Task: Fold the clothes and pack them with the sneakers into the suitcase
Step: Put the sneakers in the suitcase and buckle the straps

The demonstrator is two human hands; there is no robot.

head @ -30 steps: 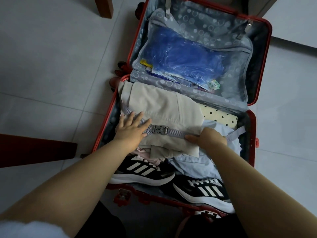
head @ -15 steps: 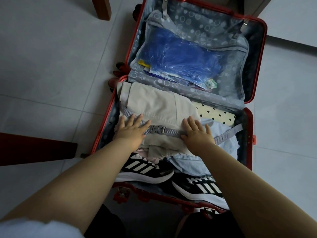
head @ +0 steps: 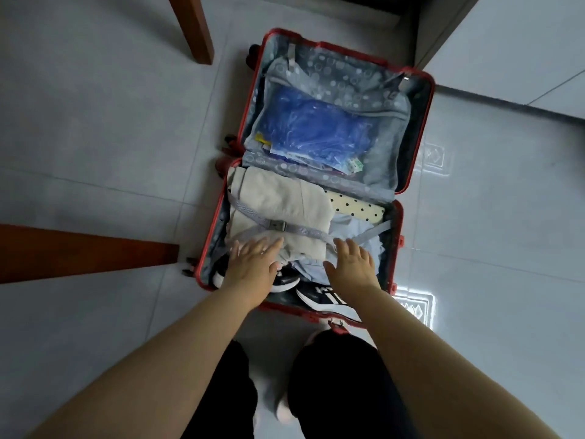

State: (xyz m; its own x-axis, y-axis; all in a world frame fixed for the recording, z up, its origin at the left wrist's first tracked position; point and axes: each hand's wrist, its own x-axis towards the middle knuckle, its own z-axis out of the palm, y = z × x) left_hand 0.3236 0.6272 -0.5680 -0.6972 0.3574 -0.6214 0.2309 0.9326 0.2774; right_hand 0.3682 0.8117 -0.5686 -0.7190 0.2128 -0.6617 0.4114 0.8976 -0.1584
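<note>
Both hands have drawn back from the buckled grey strap (head: 304, 231) toward the near end of the red suitcase (head: 211, 236), and the view sits higher than half a second ago. The left hand (head: 253, 264) is flat, fingers straight and spread, gripping nothing, fingertips at the near edge of the folded beige garment (head: 278, 198). The right hand (head: 351, 264) is spread the same way over the light blue garment (head: 354, 228); whether either palm presses down cannot be told. Just below the hands, two black-and-white sneakers (head: 319, 296) lie along the near wall. A polka-dot item (head: 354, 205) sits beyond the blue cloth. The opened lid's mesh pocket holds a blue plastic bag (head: 316, 131). Wooden furniture legs (head: 193, 26) stand on the tiled floor (head: 95, 137).
</note>
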